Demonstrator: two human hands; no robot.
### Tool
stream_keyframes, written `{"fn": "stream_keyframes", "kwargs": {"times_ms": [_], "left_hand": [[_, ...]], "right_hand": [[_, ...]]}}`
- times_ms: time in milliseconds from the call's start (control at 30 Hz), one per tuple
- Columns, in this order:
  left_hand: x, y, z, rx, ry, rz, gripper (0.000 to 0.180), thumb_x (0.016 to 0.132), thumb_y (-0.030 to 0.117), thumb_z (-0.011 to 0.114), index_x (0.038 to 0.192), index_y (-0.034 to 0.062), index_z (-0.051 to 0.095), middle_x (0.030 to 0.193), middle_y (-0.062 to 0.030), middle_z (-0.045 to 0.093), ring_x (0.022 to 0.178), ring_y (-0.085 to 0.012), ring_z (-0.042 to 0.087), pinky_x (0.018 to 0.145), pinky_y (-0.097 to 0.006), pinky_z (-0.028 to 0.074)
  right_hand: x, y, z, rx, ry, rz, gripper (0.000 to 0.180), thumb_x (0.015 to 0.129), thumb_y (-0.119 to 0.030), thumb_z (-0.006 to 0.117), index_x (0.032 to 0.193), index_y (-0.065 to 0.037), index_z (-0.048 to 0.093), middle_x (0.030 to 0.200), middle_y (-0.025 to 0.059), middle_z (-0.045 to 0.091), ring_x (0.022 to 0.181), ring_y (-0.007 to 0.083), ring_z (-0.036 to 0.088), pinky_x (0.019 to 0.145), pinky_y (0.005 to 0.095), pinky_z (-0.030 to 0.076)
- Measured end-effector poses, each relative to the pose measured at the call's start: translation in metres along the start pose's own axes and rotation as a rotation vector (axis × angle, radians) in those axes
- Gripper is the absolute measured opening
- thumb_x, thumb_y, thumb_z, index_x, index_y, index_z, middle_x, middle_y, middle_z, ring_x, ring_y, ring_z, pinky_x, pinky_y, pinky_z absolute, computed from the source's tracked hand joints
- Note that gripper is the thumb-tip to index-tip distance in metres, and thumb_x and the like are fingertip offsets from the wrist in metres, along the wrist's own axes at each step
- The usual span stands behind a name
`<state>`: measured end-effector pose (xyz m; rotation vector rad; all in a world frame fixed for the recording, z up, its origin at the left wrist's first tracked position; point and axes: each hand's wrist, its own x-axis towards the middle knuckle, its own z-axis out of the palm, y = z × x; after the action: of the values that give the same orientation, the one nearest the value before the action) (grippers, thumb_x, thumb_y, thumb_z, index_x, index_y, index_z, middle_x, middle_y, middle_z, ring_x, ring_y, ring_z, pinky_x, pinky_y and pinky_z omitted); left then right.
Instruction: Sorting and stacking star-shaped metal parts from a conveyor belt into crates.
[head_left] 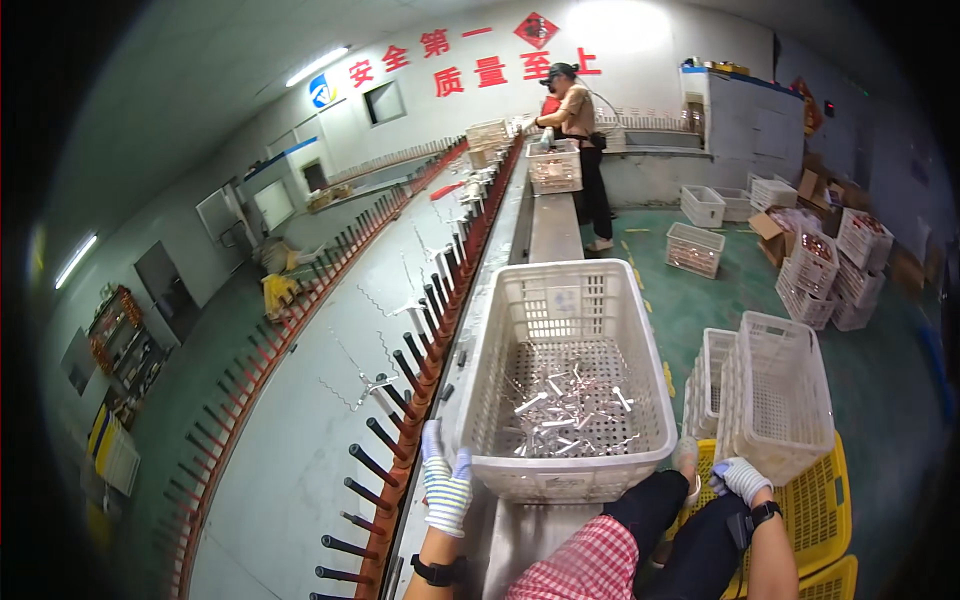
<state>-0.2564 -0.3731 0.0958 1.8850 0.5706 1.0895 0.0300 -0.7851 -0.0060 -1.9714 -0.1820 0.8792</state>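
So the left hand (445, 487), in a striped work glove, rests with fingers together and stretched out flat, not gripping anything. The fingertips point up along the row of dark pegs (400, 385) on the conveyor's edge, and just to the right of those fingers sits the big white plastic crate (565, 300), its corner nearly touching the glove. Inside the crate, past the fingertips and to the right, there's a loose pile of small shiny metal parts (565, 410).

The right hand (740, 477), also gloved, lies down by the knee with fingers curled, against the bottom of a tilted empty white crate (775, 395); can't tell if it actually grips it. Under those fingers is a yellow crate (815, 515).
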Motion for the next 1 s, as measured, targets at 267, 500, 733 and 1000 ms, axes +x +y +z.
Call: {"fn": "stream_keyframes", "kwargs": {"times_ms": [267,500,733,1000], "left_hand": [[0.036,-0.053,-0.043,0.027,0.505,-0.07,0.065,0.084,0.006,0.046,0.14,0.005,0.013,0.144,-0.0161,0.016,0.131,-0.0275,0.02,0.106,-0.033,0.018],[0.045,-0.036,-0.065,0.014,0.669,-0.168,0.046,0.084,0.004,0.048,0.128,0.0012,0.035,0.123,-0.0136,0.046,0.111,-0.0222,0.046,0.093,-0.032,0.036],[0.063,-0.002,-0.068,-0.242,0.432,-0.068,0.02,0.084,0.006,0.054,0.104,0.0067,0.054,0.101,-0.0032,0.058,0.09,-0.0109,0.055,0.064,-0.024,0.047],[0.092,-0.05,-0.025,-0.317,0.603,-0.311,0.027,0.086,0.008,0.05,0.111,-0.0019,0.05,0.103,-0.0085,0.057,0.086,-0.0178,0.053,0.078,-0.029,0.043]], "right_hand": [[0.011,-0.005,0.016,-0.177,0.006,-0.059,0.025,0.086,-0.018,0.045,0.081,0.003,0.059,0.068,0.0124,0.063,0.053,0.0195,0.058,0.05,0.0306,0.048],[0.009,-0.006,0.015,-0.094,0.073,-0.066,0.024,0.085,-0.016,0.045,0.077,0.002,0.058,0.064,0.0103,0.061,0.051,0.0182,0.055,0.05,0.03,0.047],[0.015,-0.006,0.024,-0.068,0.04,-0.067,0.024,0.086,-0.015,0.045,0.08,0.004,0.058,0.066,0.0114,0.062,0.051,0.0179,0.057,0.049,0.0294,0.047],[0.015,0.004,0.024,-0.099,0.062,-0.069,0.025,0.087,-0.016,0.045,0.081,0.004,0.058,0.066,0.0114,0.062,0.052,0.0179,0.057,0.049,0.0295,0.047]]}}
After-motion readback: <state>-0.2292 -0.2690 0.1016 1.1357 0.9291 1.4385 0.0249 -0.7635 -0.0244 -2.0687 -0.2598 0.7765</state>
